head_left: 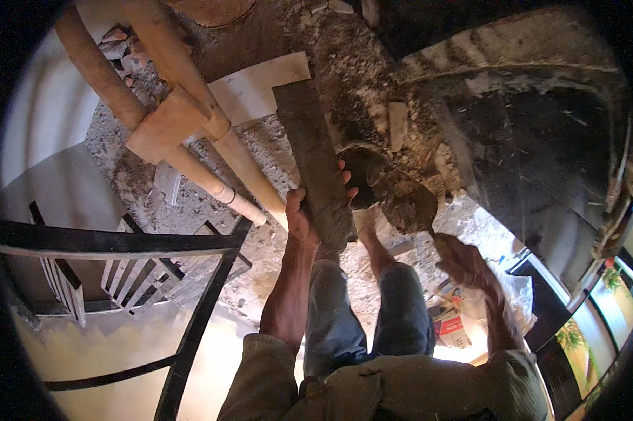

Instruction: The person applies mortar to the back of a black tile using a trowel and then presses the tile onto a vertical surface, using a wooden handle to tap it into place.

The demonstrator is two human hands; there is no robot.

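Note:
My left hand (304, 217) is wrapped around a long, dark grey rectangular slab (313, 154), its thumb on the left edge and fingertips showing at the right edge. My right hand (464, 261) grips the handle of a trowel (409, 203), whose broad blade carries dark, wet-looking mortar. Behind the blade, close to the slab's right side, sits a dark round vessel (358, 168); the trowel and slab partly cover it. The slab's underside is hidden from me.
Two thick brown posts (183, 67) joined by a block slant across the left. A black metal railing (120, 240) stands nearer. Rubble, a white board (250, 90) and broken bricks (123, 52) lie on the ground. A large dark panel (534, 147) is at right, above a clear plastic bag (514, 298).

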